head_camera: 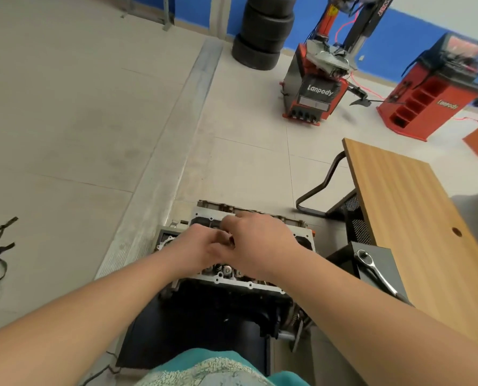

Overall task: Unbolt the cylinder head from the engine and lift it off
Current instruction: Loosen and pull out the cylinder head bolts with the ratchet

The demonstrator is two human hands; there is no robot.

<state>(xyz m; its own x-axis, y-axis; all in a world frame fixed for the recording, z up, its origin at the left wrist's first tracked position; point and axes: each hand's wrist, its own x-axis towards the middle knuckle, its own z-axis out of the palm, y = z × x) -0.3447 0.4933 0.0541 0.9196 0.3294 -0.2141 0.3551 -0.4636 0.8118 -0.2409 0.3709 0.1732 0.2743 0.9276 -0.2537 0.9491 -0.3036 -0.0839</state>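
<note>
Metal cyl head [232, 280]: 2 hands, left [201, 246] & right [257, 240], fingers curled, grip unclear

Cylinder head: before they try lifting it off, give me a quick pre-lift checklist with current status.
1. Cylinder head bolts out: cannot tell, hands cover the middle.
2. Left hand gripping an edge: not ok, it is over the middle.
3. Right hand gripping an edge: not ok, also over the middle.
4. Ratchet off the engine: ok, on the black stand beside it.
5. Set-down space: ok, wooden table top bare.
</note>
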